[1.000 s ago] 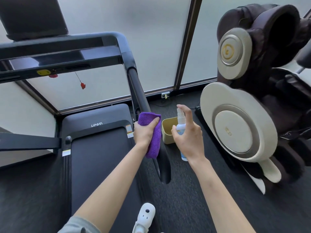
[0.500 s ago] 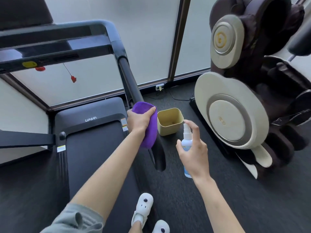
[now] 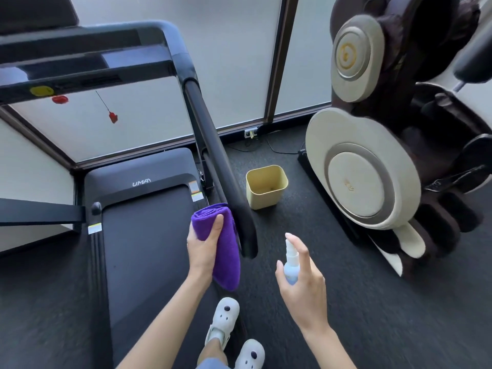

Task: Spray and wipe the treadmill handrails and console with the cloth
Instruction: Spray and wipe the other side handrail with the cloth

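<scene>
Left hand grips a folded purple microfiber cloth, thumb across its front, fingers wrapped behind; cloth hangs down past the palm and sits just beside the lower end of the treadmill's right handrail, contact with the rail not clear. Left forearm comes up from the bottom edge, wrist roughly straight, knuckles turned left. Right hand holds a small spray bottle upright, light blue body, white nozzle; index finger raised over the nozzle top, thumb on the left side of the bottle, other fingers curled round the back. Nozzle faces toward the handrail end, bottle near it but apart. Right forearm enters from the bottom right, angled up and left. Handrail runs black from the console crossbar at top left down to its rounded end near the cloth. Treadmill belt lies below the left arm, deck cover marked UMAY. Red safety clip dangles on a cord under the console. Yellow plastic bin stands on the dark carpet to the right of the handrail. Massage chair at the right edge. 2 white clogs show at the bottom edge.
</scene>
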